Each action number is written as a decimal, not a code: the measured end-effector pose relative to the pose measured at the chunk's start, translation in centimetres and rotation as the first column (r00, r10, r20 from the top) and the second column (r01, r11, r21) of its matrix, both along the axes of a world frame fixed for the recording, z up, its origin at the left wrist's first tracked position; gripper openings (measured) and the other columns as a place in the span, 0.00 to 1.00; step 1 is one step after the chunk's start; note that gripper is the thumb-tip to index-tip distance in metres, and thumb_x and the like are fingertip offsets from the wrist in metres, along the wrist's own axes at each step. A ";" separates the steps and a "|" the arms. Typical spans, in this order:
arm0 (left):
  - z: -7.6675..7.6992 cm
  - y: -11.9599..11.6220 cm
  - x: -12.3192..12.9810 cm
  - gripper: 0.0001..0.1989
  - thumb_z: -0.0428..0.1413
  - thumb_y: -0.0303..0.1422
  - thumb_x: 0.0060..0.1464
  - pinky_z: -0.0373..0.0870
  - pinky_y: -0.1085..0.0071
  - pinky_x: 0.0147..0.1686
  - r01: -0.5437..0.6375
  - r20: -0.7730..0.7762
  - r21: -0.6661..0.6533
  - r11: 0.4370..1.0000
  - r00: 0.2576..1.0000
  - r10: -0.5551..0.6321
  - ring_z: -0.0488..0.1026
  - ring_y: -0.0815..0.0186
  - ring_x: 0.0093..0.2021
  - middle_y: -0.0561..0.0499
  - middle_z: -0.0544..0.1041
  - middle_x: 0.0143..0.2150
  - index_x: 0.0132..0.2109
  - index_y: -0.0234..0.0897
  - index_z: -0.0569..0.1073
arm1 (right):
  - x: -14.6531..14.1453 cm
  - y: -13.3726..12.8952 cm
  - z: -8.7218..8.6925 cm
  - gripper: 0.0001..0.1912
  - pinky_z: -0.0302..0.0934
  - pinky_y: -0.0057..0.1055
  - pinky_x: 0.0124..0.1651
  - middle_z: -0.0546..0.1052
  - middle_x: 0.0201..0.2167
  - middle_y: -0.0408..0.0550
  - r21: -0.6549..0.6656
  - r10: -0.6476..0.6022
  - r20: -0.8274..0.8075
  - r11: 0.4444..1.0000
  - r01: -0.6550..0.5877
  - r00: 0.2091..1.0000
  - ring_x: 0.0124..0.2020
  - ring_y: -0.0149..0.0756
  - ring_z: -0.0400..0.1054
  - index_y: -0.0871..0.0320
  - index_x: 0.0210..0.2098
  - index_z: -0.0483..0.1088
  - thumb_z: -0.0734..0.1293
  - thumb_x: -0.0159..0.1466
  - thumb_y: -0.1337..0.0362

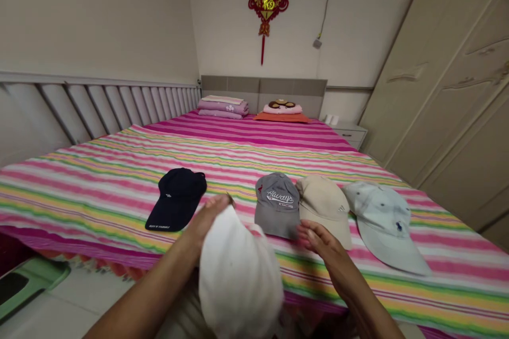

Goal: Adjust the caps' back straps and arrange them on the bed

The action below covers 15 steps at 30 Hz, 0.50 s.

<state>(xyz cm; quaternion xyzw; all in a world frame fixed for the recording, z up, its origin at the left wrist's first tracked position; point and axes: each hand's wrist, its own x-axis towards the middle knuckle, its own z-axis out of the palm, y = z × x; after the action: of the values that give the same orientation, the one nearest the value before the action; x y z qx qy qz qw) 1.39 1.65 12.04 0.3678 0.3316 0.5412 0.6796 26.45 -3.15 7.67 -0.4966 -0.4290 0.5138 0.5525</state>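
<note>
A white cap (pixel 238 275) hangs at the bed's near edge, with my left hand (pixel 210 217) closed on its upper left rim. My right hand (pixel 318 235) is apart from the white cap, in front of the grey and beige caps; its fingers are partly spread and hold nothing. On the striped bed cover lie a dark navy cap (pixel 177 196) at the left, a grey cap (pixel 277 214) with white lettering in the middle, a beige cap (pixel 328 206) beside it, and a pale blue cap (pixel 384 228) at the right.
Folded purple bedding (pixel 222 108) and a pink pile (pixel 283 109) sit by the headboard (pixel 234 86). A white rail (pixel 119 108) runs along the left. A nightstand (pixel 350 132) and wardrobe (pixel 445 74) stand at the right. A green stool (pixel 35 280) is at the lower left.
</note>
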 end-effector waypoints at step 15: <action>-1.0 6.5 -5.9 0.20 0.53 0.37 0.46 0.50 0.56 0.55 0.156 -0.570 0.817 0.555 0.075 0.818 0.61 0.53 0.54 0.41 0.69 0.50 0.47 0.36 0.68 | -1.9 3.1 -6.7 0.08 0.67 0.31 0.34 0.77 0.24 0.50 -0.440 -0.226 -0.569 0.896 -0.061 0.791 0.29 0.35 0.73 0.60 0.27 0.65 0.67 0.56 0.62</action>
<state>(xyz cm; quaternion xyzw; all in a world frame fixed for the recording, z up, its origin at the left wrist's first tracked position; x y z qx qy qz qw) -4.55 8.17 11.03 0.7434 0.5185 0.4162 -0.0728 24.59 -0.03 0.92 -0.4350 -0.0801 0.7027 0.5573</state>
